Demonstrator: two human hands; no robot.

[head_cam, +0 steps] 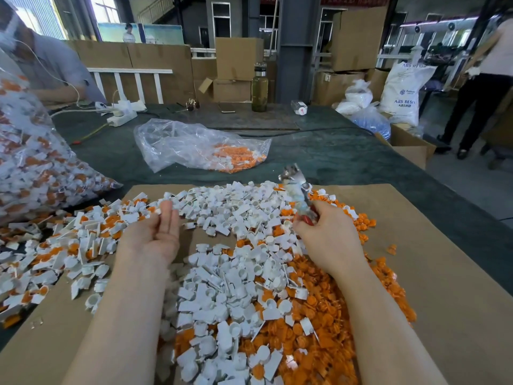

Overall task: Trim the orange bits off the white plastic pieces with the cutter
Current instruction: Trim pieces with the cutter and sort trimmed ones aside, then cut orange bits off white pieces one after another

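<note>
A big heap of white plastic pieces (pixel 222 273) covers the cardboard sheet (pixel 444 273), mixed with cut orange bits (pixel 333 301) piled mostly to the right. My right hand (pixel 324 237) grips the cutter (pixel 298 190) by its red handles, its blurred metal jaws pointing up and away over the heap. My left hand (pixel 158 232) hovers over the pile with the palm turned inward and the fingers straight, holding nothing. White pieces with orange bits still attached (pixel 69 245) lie to the left.
A full clear bag of untrimmed pieces (pixel 41 168) leans at the left. A nearly empty bag (pixel 200 145) lies on the dark green table (pixel 333 151). A power strip (pixel 122 118), a bottle (pixel 259 90) and a phone (pixel 226 107) sit farther back. A person (pixel 50 68) sits at the left.
</note>
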